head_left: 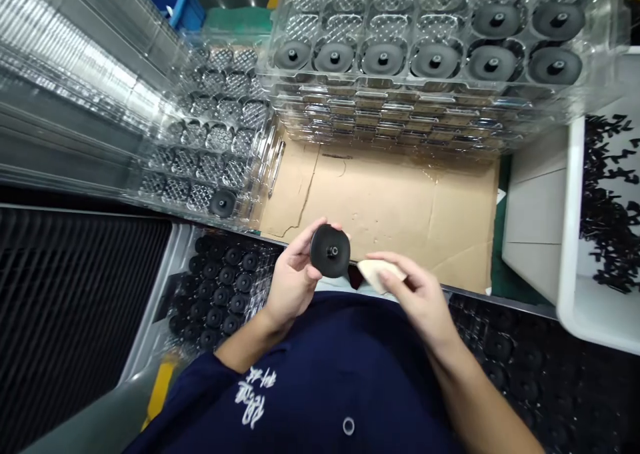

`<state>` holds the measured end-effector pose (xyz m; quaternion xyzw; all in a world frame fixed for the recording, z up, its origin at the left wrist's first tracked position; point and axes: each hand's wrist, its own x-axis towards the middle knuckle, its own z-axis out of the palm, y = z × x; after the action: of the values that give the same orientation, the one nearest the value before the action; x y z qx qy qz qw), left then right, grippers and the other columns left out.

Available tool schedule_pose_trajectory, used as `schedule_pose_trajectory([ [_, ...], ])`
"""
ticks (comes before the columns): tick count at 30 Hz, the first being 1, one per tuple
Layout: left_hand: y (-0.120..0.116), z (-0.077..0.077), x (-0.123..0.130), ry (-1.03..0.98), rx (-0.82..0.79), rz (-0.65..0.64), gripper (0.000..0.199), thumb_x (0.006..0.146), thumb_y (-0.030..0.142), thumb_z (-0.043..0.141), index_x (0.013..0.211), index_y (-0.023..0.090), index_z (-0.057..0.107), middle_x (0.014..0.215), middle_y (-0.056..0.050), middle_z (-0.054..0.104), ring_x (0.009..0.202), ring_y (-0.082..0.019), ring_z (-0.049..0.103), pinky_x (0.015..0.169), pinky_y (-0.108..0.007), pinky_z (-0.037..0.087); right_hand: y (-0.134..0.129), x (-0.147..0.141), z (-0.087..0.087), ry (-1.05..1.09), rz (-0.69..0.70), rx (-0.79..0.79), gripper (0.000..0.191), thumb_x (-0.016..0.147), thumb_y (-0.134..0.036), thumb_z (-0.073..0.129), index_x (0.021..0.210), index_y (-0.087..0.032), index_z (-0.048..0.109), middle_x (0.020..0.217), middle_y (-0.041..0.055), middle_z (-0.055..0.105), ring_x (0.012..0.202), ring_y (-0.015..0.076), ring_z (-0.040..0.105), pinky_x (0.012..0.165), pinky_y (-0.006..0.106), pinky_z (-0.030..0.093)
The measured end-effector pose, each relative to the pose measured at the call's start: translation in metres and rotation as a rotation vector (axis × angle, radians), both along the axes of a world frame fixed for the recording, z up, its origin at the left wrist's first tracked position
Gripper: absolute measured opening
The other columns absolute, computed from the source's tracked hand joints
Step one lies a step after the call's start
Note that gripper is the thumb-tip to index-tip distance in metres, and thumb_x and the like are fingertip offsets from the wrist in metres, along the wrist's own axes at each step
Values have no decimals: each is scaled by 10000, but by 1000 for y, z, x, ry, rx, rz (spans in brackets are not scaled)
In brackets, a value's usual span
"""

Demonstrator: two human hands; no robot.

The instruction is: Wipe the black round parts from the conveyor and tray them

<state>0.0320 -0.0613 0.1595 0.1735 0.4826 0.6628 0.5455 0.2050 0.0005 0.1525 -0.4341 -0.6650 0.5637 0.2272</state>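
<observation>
In the head view, my left hand (295, 274) holds a black round part (330, 251) by its edge, with the small central stub facing up. To its right, my right hand (417, 291) pinches a cream-coloured pad (377, 273) between thumb and fingers. The pad's tip is near the black part, with a small gap between them. Both hands are over the front edge of a cardboard sheet (370, 201), close to my body.
Stacked clear trays (390, 84) with black parts stand at the back. Another clear tray (200, 151) lies left, holding one black part (223, 203). A white bin (575, 241) with small black pieces is at right. Trays of black parts (220, 294) sit below left.
</observation>
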Motion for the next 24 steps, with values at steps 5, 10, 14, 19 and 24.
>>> schedule_pose_trajectory([
  [5, 3, 17, 5, -196, -22, -130, 618, 575, 458, 849, 1146, 299, 672, 1145, -30, 696, 981, -261, 689, 837, -355, 584, 5, 6, 17, -14, -270, 223, 266, 931, -299, 515, 1173, -254, 615, 1129, 38, 661, 944, 177, 628, 780, 296, 487],
  [10, 1, 21, 5, -132, -55, -187, 610, 587, 468, 845, 1129, 236, 690, 1095, -38, 717, 1028, -235, 667, 945, -316, 520, -6, -32, 56, 105, 84, 745, 280, 928, -174, 454, 1184, -168, 567, 903, 39, 685, 798, 157, 604, 759, 342, 419],
  [14, 2, 15, 2, -128, -68, -166, 536, 585, 393, 868, 1078, 265, 702, 1063, -20, 732, 962, -225, 693, 869, -325, 560, -4, -43, 55, 3, 178, 717, 219, 921, -135, 448, 1081, -122, 597, 840, 39, 678, 707, 128, 567, 663, 318, 350],
  [19, 2, 14, 5, -124, -75, -247, 495, 612, 413, 846, 1048, 220, 715, 1049, -39, 738, 1039, -232, 669, 956, -330, 520, -6, -35, 47, 25, 44, 848, 268, 913, -138, 459, 1153, -128, 578, 725, 23, 636, 663, 143, 516, 682, 322, 343],
  [24, -3, 12, 0, -192, -81, -255, 672, 550, 485, 855, 1160, 274, 668, 1134, -31, 711, 1002, -208, 685, 917, -299, 542, -12, -15, 45, -115, 123, 762, 247, 898, -85, 491, 1124, -123, 584, 840, 55, 673, 676, 121, 524, 655, 290, 349],
])
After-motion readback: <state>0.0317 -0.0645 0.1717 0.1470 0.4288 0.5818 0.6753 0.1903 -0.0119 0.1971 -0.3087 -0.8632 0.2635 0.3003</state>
